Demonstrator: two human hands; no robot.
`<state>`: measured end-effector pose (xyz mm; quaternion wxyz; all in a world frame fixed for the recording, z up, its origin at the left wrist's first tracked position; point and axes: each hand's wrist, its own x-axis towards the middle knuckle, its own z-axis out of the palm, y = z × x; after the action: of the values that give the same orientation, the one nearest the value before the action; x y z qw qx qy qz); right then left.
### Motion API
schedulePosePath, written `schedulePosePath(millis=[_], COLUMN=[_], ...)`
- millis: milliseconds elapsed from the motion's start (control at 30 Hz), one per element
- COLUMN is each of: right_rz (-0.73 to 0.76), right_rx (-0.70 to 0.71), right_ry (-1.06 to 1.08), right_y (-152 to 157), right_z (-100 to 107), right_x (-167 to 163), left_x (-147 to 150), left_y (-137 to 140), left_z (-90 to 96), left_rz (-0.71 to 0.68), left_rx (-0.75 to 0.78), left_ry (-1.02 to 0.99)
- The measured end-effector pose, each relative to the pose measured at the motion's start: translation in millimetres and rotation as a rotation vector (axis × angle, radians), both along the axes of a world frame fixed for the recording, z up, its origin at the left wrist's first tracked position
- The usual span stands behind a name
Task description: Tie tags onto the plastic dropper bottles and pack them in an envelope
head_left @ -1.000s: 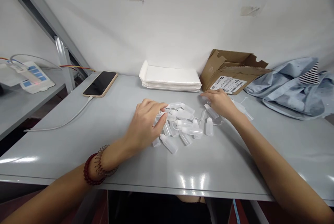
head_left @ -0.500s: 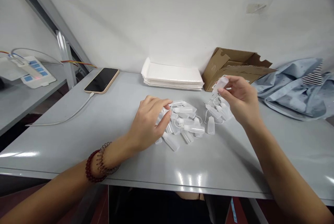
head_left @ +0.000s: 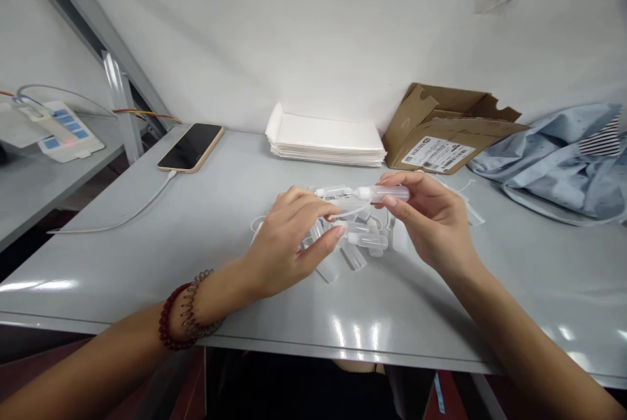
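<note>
My right hand [head_left: 431,217] holds a small translucent plastic dropper bottle [head_left: 390,194] on its side between thumb and fingers, nozzle pointing left. A thin white strap [head_left: 350,212] curves from the bottle's neck toward the fingertips of my left hand [head_left: 294,237]. The left thumb and forefinger are bent, with a small gap between them, above the near pile. Whether they touch the strap's end is hard to make out. Several similar bottles [head_left: 353,257] lie heaped on the grey table [head_left: 235,335] beneath both hands. More translucent pieces [head_left: 474,212] lie partly hidden behind my right hand.
A stack of white padded envelopes [head_left: 326,139] lies against the wall. Right of it stands an open cardboard box [head_left: 441,129] with a label, then a light blue cloth [head_left: 553,159]. A phone [head_left: 191,147] on a white cable [head_left: 137,214] rests at the back left.
My right hand has moved left and down from near the box, bringing the dropper bottle over the pile. My left hand has shifted slightly right, toward the bottle.
</note>
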<state>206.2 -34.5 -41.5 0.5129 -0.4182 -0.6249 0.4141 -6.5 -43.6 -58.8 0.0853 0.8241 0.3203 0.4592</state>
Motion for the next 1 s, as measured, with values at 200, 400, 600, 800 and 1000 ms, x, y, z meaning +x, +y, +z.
schedulePosePath(millis=[200,400,600,800,1000], right_rz=[-0.037,-0.015,0.033,0.078,0.076], right_rx=[0.132,0.246,0.271,0.275,0.286], right_ry=[0.027,0.004,-0.044,-0.105,-0.125], right_y=[2,2,-2,-7,-9], right_z=[0,-2,0,3,3], right_x=[2,4,2,1,0], left_x=[1,-1,-1,-1,-2], left_y=[-1,-1,-2,-3,-4], left_z=[2.5,3.3,5.8,8.4,9.8], left_rz=[0.021,0.031,0.029,-0.025,-0.032], left_rx=[-0.013,-0.071,-0.09,-0.1,-0.133], left_ry=[-0.082,-0.146,-0.143,-0.152,-0.186])
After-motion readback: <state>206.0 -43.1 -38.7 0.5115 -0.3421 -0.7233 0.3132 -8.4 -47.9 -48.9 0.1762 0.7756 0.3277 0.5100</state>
